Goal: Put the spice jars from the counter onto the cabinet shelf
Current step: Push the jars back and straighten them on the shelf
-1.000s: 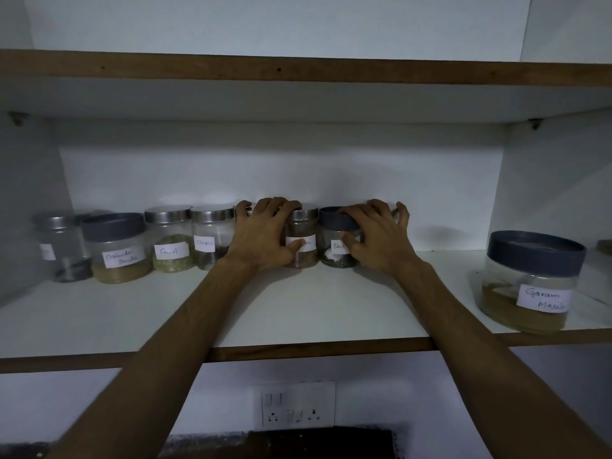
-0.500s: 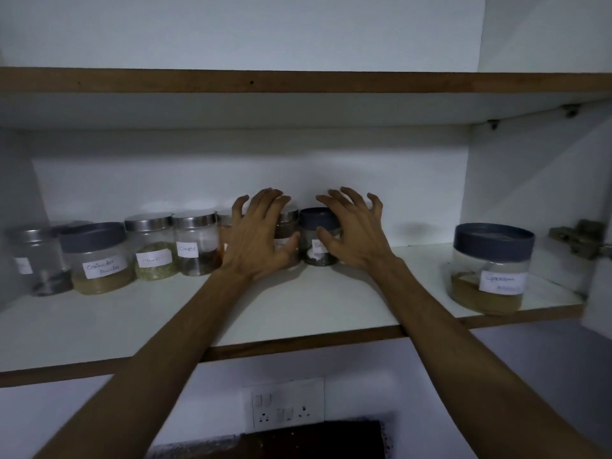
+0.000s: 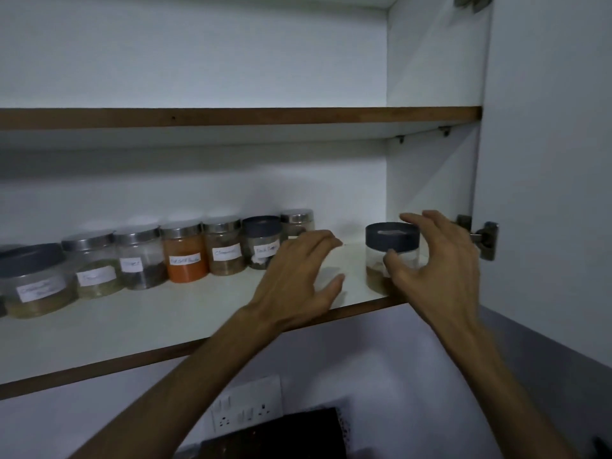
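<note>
A row of labelled spice jars stands along the back of the white cabinet shelf (image 3: 165, 313), among them an orange-filled jar (image 3: 184, 250) and a dark-lidded jar (image 3: 262, 241). Apart from the row, at the shelf's right end, stands a wide jar with a dark grey lid (image 3: 390, 256) and brown powder inside. My right hand (image 3: 437, 260) curves around this jar with fingers spread, thumb at its front; whether it touches is unclear. My left hand (image 3: 298, 276) hovers open over the shelf between the row and the wide jar, holding nothing.
An upper shelf (image 3: 231, 118) with a brown edge runs overhead. The cabinet's right wall and a metal door hinge (image 3: 480, 238) sit just right of the wide jar. A white wall socket (image 3: 246, 407) and a dark object are below the shelf.
Both hands have left the two small jars in the row and shifted right. My right hand has reached the wide grey-lidded jar. The view has swung to the right.
</note>
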